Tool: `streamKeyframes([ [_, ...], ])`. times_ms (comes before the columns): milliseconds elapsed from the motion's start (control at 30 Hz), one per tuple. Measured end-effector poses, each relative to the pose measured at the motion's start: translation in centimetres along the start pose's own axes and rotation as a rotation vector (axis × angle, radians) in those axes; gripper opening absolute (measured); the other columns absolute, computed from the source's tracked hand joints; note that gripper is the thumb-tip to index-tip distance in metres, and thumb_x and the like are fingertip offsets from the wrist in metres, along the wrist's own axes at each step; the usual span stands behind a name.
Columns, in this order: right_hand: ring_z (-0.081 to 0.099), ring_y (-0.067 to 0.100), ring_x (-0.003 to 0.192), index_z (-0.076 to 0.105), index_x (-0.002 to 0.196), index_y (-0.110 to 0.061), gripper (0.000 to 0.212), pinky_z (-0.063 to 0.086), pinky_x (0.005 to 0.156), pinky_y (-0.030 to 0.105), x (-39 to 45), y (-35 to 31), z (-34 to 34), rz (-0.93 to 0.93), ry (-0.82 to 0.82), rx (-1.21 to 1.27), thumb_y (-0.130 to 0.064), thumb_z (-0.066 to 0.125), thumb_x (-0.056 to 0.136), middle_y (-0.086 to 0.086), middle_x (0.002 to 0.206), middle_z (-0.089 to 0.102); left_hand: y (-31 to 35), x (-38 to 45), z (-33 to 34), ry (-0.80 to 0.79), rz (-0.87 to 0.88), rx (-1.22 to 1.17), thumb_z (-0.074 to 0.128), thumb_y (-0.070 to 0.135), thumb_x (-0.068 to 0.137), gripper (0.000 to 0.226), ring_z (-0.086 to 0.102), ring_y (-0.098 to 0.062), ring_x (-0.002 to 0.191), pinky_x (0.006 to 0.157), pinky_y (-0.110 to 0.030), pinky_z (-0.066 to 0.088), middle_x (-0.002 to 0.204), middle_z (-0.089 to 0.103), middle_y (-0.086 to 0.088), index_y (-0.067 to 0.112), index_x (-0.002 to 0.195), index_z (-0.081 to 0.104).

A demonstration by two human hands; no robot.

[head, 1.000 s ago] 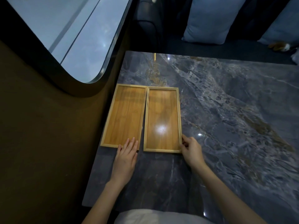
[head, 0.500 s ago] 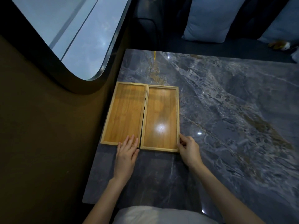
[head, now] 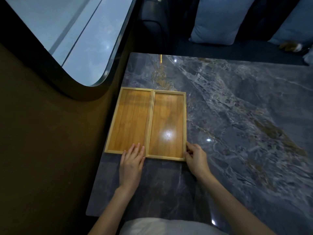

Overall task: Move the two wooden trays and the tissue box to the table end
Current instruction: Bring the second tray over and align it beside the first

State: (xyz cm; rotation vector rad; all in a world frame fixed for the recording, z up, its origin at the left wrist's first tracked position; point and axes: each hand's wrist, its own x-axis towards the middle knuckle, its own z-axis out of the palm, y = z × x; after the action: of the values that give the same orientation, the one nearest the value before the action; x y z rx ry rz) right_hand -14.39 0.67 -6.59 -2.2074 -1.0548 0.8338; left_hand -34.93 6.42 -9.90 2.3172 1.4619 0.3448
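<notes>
Two wooden trays (head: 147,123) side by side, touching, at table (head: 237,116) left edge. Left hand (head: 131,162) flat, fingers spread on left tray's near rim; right hand (head: 196,157) pinching right tray's near-right corner. Best: push evenly, keep rims flush. Tissue box unseen.

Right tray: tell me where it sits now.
Head view: the right tray lies flat on the table, flush against the left tray, right hand at its near corner.

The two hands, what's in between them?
In the head view, the right tray's near end lies between the left hand and right hand.
</notes>
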Motion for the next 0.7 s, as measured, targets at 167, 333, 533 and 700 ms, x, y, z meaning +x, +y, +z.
streamKeyframes([
  [167,0.052,0.015,0.088,0.057,0.12,-0.009,0.033,0.04,0.082,0.023,0.13,0.0,0.02,0.006,-0.014,-0.007,-0.005,0.051,0.088,0.002,0.096,0.05,-0.89,0.3,0.03,0.005,0.098,0.08,0.072,0.002,0.073,0.049,0.057,-0.028,0.118,0.101,-0.046,0.037,0.124,0.063,-0.011,0.007,0.12,0.058],
  [333,0.052,0.016,0.087,0.059,0.116,-0.007,0.031,0.042,0.082,0.024,0.15,-0.01,-0.11,-0.005,-0.018,-0.017,-0.004,0.052,0.087,0.004,0.096,0.051,-0.53,0.42,-0.09,-0.031,0.171,0.134,0.079,0.002,0.065,0.054,0.062,-0.027,0.111,0.093,-0.046,0.048,0.118,0.067,-0.009,0.011,0.115,0.062],
  [533,0.052,0.016,0.087,0.059,0.116,-0.006,0.03,0.041,0.081,0.024,0.14,-0.03,-0.08,-0.012,-0.016,-0.024,-0.003,0.052,0.086,0.003,0.095,0.051,-0.42,0.56,-0.18,-0.046,0.167,0.142,0.08,0.001,0.062,0.053,0.064,-0.027,0.109,0.089,-0.044,0.051,0.116,0.069,-0.01,0.011,0.112,0.065],
  [700,0.052,0.017,0.088,0.059,0.115,-0.005,0.03,0.041,0.083,0.024,0.14,-0.02,-0.14,-0.008,-0.019,-0.015,-0.003,0.052,0.087,0.003,0.095,0.051,-0.42,0.61,-0.48,-0.058,0.173,0.156,0.081,0.002,0.061,0.054,0.064,-0.027,0.108,0.088,-0.042,0.052,0.115,0.069,-0.009,0.012,0.112,0.065],
])
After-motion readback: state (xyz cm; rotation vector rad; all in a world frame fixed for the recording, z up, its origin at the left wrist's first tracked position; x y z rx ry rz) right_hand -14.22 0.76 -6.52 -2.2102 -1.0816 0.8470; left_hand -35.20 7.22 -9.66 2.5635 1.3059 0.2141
